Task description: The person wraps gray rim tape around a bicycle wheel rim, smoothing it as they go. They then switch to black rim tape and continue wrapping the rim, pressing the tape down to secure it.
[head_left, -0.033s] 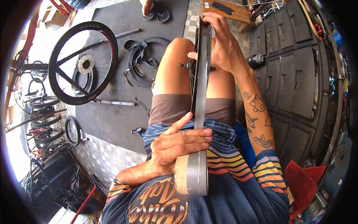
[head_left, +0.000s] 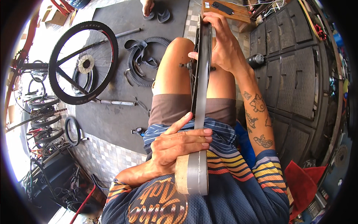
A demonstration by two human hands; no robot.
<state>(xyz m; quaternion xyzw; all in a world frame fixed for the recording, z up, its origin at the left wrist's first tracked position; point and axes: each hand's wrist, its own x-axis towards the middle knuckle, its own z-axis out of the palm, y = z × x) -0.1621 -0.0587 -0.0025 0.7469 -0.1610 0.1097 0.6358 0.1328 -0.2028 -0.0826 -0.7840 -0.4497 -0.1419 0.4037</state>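
Bicycle wheel (head_left: 204, 56): stands edge-on, upper centre of the frame; right hand (head_left: 223, 54) grasps it, fingers curled over its top, thumb on the far side. Grey tape strip (head_left: 200, 115): runs from wheel down to tape roll (head_left: 191, 175), lower centre; left hand (head_left: 175, 147) lies across it, fingers straight, any grip beneath hidden. Change: no clear shift of hands or wheel; work reads as a steady hold.

A broad dark-grey mat (head_left: 112, 125) lies over a checkered floor of small white, grey and beige tiles (head_left: 102, 158). Along the right stands a black textured-plastic drawer unit (head_left: 285, 84), near an orange-brown wooden table (head_left: 236, 16); bright white light (head_left: 15, 149) glares at the far left.
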